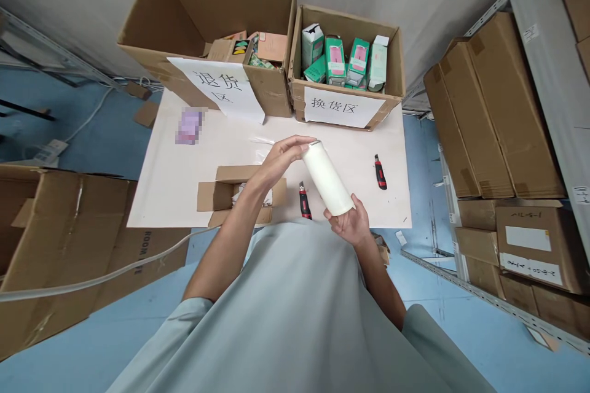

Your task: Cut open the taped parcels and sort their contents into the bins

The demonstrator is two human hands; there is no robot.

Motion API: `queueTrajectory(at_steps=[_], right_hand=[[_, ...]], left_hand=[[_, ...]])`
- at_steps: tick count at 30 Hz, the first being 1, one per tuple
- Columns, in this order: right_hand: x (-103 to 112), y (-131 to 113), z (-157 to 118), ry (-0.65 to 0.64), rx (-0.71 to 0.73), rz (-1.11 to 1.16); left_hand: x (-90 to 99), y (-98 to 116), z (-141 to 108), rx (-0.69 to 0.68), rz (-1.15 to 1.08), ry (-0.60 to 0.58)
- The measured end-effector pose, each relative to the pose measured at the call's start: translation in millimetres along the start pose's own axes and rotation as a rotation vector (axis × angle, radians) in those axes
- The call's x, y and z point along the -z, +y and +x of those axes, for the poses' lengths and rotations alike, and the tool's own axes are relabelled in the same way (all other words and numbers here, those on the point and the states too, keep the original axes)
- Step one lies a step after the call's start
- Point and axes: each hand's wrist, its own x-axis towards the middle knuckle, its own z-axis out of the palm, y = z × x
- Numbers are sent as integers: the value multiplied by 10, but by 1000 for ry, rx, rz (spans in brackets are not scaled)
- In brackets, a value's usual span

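A pale cream cylinder (328, 179), perhaps a tumbler or bottle, is held tilted above the white table between both hands. My left hand (288, 155) grips its upper end, where a dark rim shows. Around its lower end are the fingers of my right hand (349, 221). Below my left forearm stands an opened small carton (208, 195) with white packing inside, partly hidden by the arm. A red and black box cutter (305, 201) lies between that carton and the cylinder.
At the back stand a large box (271, 89) with assorted packages and another box (299, 98) with several green packages, both with paper signs. A second box cutter (380, 173) lies on the table (350, 147) at right. Shelving with cartons (516, 110) flanks the right side.
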Motion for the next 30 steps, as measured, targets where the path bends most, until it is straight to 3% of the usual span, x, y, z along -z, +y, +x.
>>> queueTrajectory(at_steps=[5, 11, 17, 20, 23, 27, 30], right_hand=[[-1, -7, 111, 206, 198, -417], [103, 53, 309, 353, 336, -662], [294, 7, 414, 331, 311, -829], [390, -6, 466, 297, 248, -853], [501, 7, 544, 297, 159, -1030], [707, 91, 692, 532, -4, -1643], [865, 180, 776, 674, -244, -1836]], left_hand=[[-9, -67, 91, 35, 9, 39], [-78, -350, 173, 60, -34, 241], [239, -631, 72, 277, -17, 236], [433, -792, -28, 380, -104, 218], [533, -914, -107, 405, -116, 326], [558, -949, -124, 356, -61, 532], [556, -918, -63, 309, -15, 611]])
